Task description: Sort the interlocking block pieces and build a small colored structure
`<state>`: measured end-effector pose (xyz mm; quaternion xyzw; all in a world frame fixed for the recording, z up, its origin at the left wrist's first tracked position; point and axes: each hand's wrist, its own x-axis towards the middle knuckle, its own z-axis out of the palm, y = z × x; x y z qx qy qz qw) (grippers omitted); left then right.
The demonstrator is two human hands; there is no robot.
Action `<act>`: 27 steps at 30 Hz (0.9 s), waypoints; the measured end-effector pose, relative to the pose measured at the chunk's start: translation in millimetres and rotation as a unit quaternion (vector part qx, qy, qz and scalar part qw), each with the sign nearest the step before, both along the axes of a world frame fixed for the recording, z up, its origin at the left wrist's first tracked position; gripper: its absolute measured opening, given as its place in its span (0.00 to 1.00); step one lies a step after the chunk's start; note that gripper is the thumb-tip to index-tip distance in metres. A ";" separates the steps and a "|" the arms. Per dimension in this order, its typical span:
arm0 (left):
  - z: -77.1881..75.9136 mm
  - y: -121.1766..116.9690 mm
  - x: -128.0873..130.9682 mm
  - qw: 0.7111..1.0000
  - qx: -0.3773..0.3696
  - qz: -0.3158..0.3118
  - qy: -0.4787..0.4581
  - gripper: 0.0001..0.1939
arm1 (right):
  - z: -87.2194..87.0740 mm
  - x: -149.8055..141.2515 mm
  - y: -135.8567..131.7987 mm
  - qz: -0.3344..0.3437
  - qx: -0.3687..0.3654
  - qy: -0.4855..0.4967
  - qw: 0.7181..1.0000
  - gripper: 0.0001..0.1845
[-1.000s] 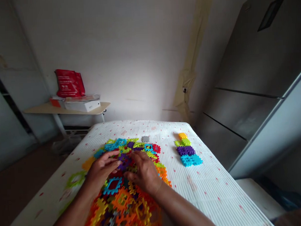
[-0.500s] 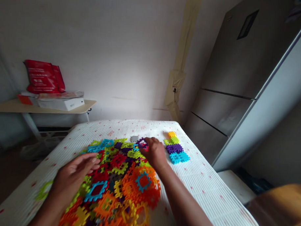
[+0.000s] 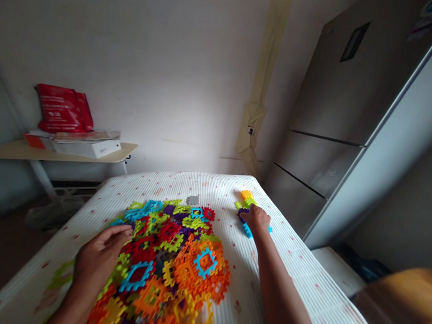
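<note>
A heap of toothed plastic interlocking squares (image 3: pixel 169 244) in many colours covers the middle of the cloth. My left hand (image 3: pixel 102 248) is at the heap's left side, thumb and fingertips closed together. A bit of purple shows at those fingertips; whether it is held is unclear. My right hand (image 3: pixel 258 219) is over the small group at the right, fingers closed on a purple interlocking square (image 3: pixel 243 215) that it mostly hides. Around it show yellow (image 3: pixel 246 194), green (image 3: pixel 250 202) and blue squares (image 3: pixel 247 231). A grey square (image 3: pixel 193 200) lies behind the heap.
A white ribbed cloth with red dots (image 3: pixel 234 284) covers the table. At the back left, a side table (image 3: pixel 125 154) bears a red bag (image 3: pixel 63 108) and a white box (image 3: pixel 95 148). A tall refrigerator (image 3: pixel 327 111) stands at the right.
My right hand has moved right from the heap's far edge to the small group, taking the purple square along. My left hand has drawn back slightly to the left, its fingers closer together.
</note>
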<state>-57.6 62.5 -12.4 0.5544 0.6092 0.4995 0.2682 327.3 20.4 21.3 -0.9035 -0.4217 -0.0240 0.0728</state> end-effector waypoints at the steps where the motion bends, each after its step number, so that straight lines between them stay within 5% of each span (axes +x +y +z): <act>1: 0.7 -0.4 -0.1 1.000 -0.010 -0.005 -0.019 0.20 | -1.9 -0.5 1.3 0.001 0.000 -0.003 1.000 0.20; 9: 12.8 -7.8 3.3 0.997 -0.042 -0.009 -0.063 0.19 | -10.8 -1.8 3.3 0.005 -0.002 -0.017 1.000 0.21; 19: 20.0 -10.0 4.3 0.990 0.003 -0.007 -0.141 0.20 | -12.2 -3.3 -0.1 0.030 -0.018 -0.010 0.999 0.23; 27: 22.5 16.3 -17.5 0.999 0.003 0.011 0.030 0.18 | -8.2 -3.8 -2.0 0.028 -0.033 -0.017 0.999 0.21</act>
